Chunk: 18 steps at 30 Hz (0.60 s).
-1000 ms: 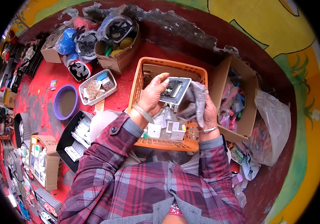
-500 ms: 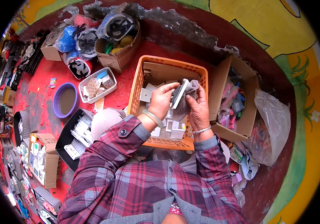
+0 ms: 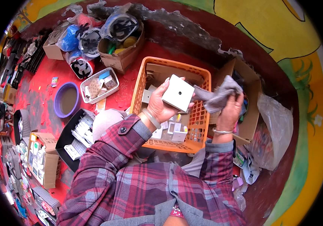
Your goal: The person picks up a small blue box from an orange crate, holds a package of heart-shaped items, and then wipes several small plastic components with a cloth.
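My left hand (image 3: 159, 104) grips a square white plate (image 3: 177, 98) with a small dark hole at its centre, its flat face turned up. Pinched in my right hand (image 3: 229, 116) is a crumpled grey cloth (image 3: 221, 95), held to the right of the plate and apart from its face. Both hands are raised over the orange plastic basket (image 3: 201, 140), the right one past its right side. Inside the basket lie several white box-like pieces (image 3: 179, 135) and some cardboard; the plate and left hand hide part of them.
A cardboard box (image 3: 254, 124) with colourful bagged items stands right of the basket. To the left are a white basket (image 3: 110, 90), a purple basin (image 3: 58, 109) of murky water and a black tray (image 3: 65, 145). Another carton (image 3: 122, 62) with bagged helmets is at the back.
The plate has turned from edge-on to face-up in my left hand. My right hand has pulled the cloth off it and moved right.
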Each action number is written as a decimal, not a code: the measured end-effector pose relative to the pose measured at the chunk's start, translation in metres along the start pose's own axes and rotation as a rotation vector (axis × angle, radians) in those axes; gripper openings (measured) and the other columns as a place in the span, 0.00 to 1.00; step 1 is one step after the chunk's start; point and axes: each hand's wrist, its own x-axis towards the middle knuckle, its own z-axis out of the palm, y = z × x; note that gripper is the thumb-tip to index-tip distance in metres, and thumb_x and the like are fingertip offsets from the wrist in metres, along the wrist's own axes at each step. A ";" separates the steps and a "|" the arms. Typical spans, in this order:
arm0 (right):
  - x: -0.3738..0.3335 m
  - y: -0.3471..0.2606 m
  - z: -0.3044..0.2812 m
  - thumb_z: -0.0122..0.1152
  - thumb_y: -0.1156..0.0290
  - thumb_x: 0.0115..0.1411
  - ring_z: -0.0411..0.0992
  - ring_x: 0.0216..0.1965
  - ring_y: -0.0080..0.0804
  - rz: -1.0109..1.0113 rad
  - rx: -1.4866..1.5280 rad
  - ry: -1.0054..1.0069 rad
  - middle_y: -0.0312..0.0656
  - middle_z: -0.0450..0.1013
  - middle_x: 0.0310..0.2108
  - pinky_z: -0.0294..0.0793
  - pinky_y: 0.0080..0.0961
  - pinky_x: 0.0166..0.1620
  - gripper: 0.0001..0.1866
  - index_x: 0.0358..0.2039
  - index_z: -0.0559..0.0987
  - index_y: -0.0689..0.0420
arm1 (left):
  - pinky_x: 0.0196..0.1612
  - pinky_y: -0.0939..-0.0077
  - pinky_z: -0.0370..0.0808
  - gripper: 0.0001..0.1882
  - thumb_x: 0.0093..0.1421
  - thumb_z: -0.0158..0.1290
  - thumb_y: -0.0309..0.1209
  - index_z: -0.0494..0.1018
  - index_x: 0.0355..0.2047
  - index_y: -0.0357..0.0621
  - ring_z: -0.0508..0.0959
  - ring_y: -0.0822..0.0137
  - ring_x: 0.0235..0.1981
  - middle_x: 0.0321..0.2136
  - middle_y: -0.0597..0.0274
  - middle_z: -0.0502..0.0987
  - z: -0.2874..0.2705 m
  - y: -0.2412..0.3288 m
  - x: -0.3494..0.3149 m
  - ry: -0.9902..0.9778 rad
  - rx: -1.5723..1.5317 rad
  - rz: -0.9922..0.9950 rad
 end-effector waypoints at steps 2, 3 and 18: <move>0.008 -0.001 -0.016 0.43 0.69 0.66 0.70 0.41 0.28 0.090 0.220 0.011 0.37 0.71 0.42 0.71 0.26 0.45 0.11 0.46 0.70 0.56 | 0.53 0.40 0.64 0.32 0.63 0.39 0.52 0.56 0.59 0.43 0.65 0.41 0.54 0.53 0.43 0.65 0.002 0.000 -0.001 -0.019 0.007 0.000; 0.009 -0.003 -0.019 0.42 0.68 0.66 0.71 0.42 0.32 0.147 0.247 -0.024 0.40 0.71 0.44 0.73 0.30 0.45 0.14 0.49 0.69 0.57 | 0.53 0.40 0.64 0.32 0.63 0.39 0.52 0.55 0.59 0.44 0.65 0.42 0.54 0.53 0.43 0.65 0.002 0.000 -0.002 -0.025 0.012 0.001; -0.030 0.017 0.017 0.48 0.80 0.58 0.63 0.55 0.35 0.219 0.026 -0.417 0.43 0.66 0.53 0.63 0.28 0.56 0.22 0.54 0.68 0.55 | 0.59 0.57 0.60 0.27 0.64 0.36 0.51 0.63 0.55 0.45 0.68 0.59 0.53 0.52 0.57 0.68 -0.007 -0.017 0.000 -0.039 -0.061 -0.094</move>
